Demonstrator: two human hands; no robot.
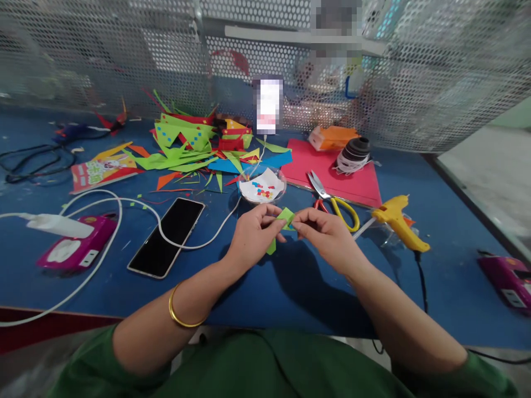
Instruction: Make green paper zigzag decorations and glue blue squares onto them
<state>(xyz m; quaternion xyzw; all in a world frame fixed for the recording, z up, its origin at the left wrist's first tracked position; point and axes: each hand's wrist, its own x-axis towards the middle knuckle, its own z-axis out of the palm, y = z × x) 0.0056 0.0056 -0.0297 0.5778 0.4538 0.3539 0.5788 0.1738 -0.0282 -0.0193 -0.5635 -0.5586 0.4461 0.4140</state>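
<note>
My left hand (258, 231) holds a folded green paper piece (286, 215) between thumb and fingers; one green end hangs below the fingers. My right hand (321, 231) is pinched at the paper's right edge, where a tiny blue bit shows at the fingertips. Just beyond the hands sits a clear bowl lined with white paper (249, 190), with small red, blue and yellow pieces (265, 193) on it. Scissors with a yellow handle (346, 214) lie beyond my right hand.
A black phone (166, 237) and white cable are at left, near a purple device (78, 243). Green, red and blue paper scraps (182, 157) pile up behind. At right are a yellow glue gun (398, 221), red sheets (307, 166) and another purple device (506, 282). A lit phone (269, 105) stands behind.
</note>
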